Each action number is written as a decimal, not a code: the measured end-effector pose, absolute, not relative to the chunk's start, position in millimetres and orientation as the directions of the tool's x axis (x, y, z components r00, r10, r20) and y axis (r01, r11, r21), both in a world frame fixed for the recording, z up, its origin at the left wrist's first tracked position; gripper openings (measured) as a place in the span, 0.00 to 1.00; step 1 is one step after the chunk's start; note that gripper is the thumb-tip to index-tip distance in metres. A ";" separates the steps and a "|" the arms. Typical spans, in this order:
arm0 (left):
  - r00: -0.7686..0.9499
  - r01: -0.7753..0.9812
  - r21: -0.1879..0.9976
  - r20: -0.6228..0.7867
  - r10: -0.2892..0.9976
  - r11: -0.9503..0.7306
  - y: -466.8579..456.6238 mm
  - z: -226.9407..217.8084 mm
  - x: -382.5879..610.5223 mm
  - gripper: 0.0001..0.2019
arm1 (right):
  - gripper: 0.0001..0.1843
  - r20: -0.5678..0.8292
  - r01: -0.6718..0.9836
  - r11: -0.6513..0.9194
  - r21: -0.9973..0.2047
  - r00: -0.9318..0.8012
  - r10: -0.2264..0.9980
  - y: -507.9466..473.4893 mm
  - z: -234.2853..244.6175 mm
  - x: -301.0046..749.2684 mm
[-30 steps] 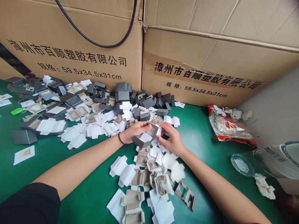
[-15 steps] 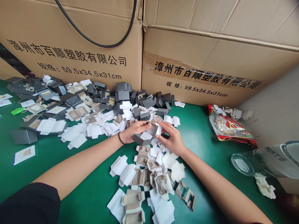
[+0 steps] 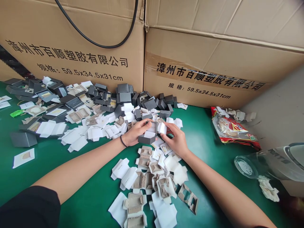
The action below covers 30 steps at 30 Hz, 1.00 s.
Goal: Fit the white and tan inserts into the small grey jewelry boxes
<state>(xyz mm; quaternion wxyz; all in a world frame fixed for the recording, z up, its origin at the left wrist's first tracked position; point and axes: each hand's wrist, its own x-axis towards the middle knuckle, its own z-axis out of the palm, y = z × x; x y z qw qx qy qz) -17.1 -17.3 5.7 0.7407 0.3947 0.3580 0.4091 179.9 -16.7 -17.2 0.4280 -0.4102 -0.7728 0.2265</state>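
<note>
The upper-left carton [image 3: 71, 31] reads "漳州市百顺塑胶有限公司" and "规格: 59.5x34.5x31cm"; the upper-right carton [image 3: 201, 47] bears the same lines. Lettering inside the central held box [image 3: 145, 140] is too small to read.

The open grey box [image 3: 147, 139] in the left grip [image 3: 136, 132] has been turned, so that its base is now held more nearly level than in the 2 earlier pictures. More of the white piece [image 3: 161, 128] at the fingertips of the right grip [image 3: 177, 139] has been exposed, where only a narrow part was shown before.
</note>
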 end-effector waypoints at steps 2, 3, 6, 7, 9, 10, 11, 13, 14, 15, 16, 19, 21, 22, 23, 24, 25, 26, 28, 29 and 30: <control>0.374 -0.352 0.871 -0.206 0.904 0.344 -18.5 7.6 -15.5 0.19 | 0.18 0.456 0.454 0.517 -0.725 -0.245 0.855 -16.0 -17.5 180.4; 0.363 -0.353 0.871 -0.210 0.908 0.342 -19.0 8.6 -15.0 0.19 | 0.18 0.451 0.468 0.500 -0.728 -0.222 0.864 -15.9 -17.5 180.7; 0.364 -0.348 0.870 -0.216 0.906 0.348 -20.1 10.5 -15.1 0.19 | 0.19 0.444 0.515 0.473 -0.715 -0.188 0.876 -16.4 -17.1 181.2; 0.372 -0.351 0.869 -0.212 0.904 0.349 -20.3 10.7 -15.4 0.19 | 0.19 0.442 0.520 0.470 -0.714 -0.186 0.877 -16.6 -16.8 181.2; 0.394 -0.362 0.866 -0.192 0.899 0.344 -20.4 10.4 -15.9 0.21 | 0.19 0.433 0.511 0.465 -0.723 -0.189 0.881 -17.0 -16.3 181.0; 0.407 -0.365 0.865 -0.183 0.895 0.343 -20.3 9.9 -16.0 0.22 | 0.19 0.427 0.504 0.461 -0.731 -0.190 0.884 -17.0 -16.2 180.9; 0.421 -0.365 0.865 -0.177 0.890 0.345 -20.1 9.3 -16.0 0.23 | 0.19 0.418 0.497 0.455 -0.739 -0.191 0.888 -17.0 -16.1 180.8; 0.436 -0.361 0.864 -0.177 0.882 0.352 -19.5 7.9 -15.7 0.22 | 0.19 0.402 0.481 0.447 -0.754 -0.200 0.894 -16.7 -16.0 180.7; 0.437 -0.359 0.863 -0.180 0.881 0.355 -19.1 7.3 -15.5 0.22 | 0.19 0.397 0.473 0.446 -0.760 -0.207 0.894 -16.6 -16.0 180.7; 0.433 -0.357 0.863 -0.186 0.882 0.358 -18.8 6.9 -15.3 0.21 | 0.19 0.395 0.465 0.448 -0.764 -0.213 0.894 -16.5 -15.9 180.7; 0.425 -0.358 0.862 -0.192 0.885 0.359 -18.6 6.9 -15.1 0.21 | 0.19 0.395 0.460 0.450 -0.765 -0.217 0.893 -16.5 -15.7 180.6; 0.416 -0.371 0.855 -0.195 0.888 0.362 -18.6 8.9 -15.4 0.20 | 0.19 0.393 0.463 0.446 -0.766 -0.210 0.895 -16.8 -14.7 180.4; 0.424 -0.383 0.848 -0.191 0.885 0.367 -18.9 11.0 -16.0 0.20 | 0.20 0.391 0.469 0.437 -0.767 -0.198 0.899 -17.1 -14.0 180.3; 0.426 -0.389 0.843 -0.191 0.884 0.370 -19.0 11.8 -16.2 0.20 | 0.20 0.391 0.471 0.434 -0.768 -0.192 0.900 -17.3 -13.8 180.4; 0.424 -0.394 0.840 -0.193 0.885 0.373 -18.8 12.1 -16.4 0.20 | 0.20 0.390 0.471 0.432 -0.769 -0.189 0.901 -17.4 -13.6 180.4; 0.416 -0.401 0.837 -0.195 0.888 0.372 -18.5 11.8 -16.5 0.20 | 0.20 0.390 0.471 0.430 -0.770 -0.187 0.902 -17.4 -13.5 180.5; 0.402 -0.411 0.836 -0.192 0.895 0.364 -17.8 10.9 -16.6 0.20 | 0.20 0.388 0.472 0.429 -0.770 -0.187 0.903 -17.4 -13.5 180.6; 0.385 -0.428 0.834 -0.179 0.906 0.347 -17.0 9.4 -16.6 0.20 | 0.20 0.385 0.474 0.426 -0.771 -0.187 0.904 -17.3 -13.5 180.7; 0.351 -0.475 0.829 -0.130 0.927 0.296 -14.9 5.5 -16.8 0.19 | 0.20 0.380 0.478 0.420 -0.771 -0.184 0.907 -17.2 -13.6 180.8; 0.341 -0.494 0.826 -0.103 0.934 0.272 -14.0 3.6 -16.9 0.19 | 0.20 0.378 0.479 0.418 -0.772 -0.183 0.907 -17.1 -13.7 180.9; 0.337 -0.505 0.826 -0.080 0.938 0.252 -13.3 2.0 -17.1 0.17 | 0.20 0.377 0.479 0.417 -0.772 -0.182 0.908 -17.1 -13.9 181.0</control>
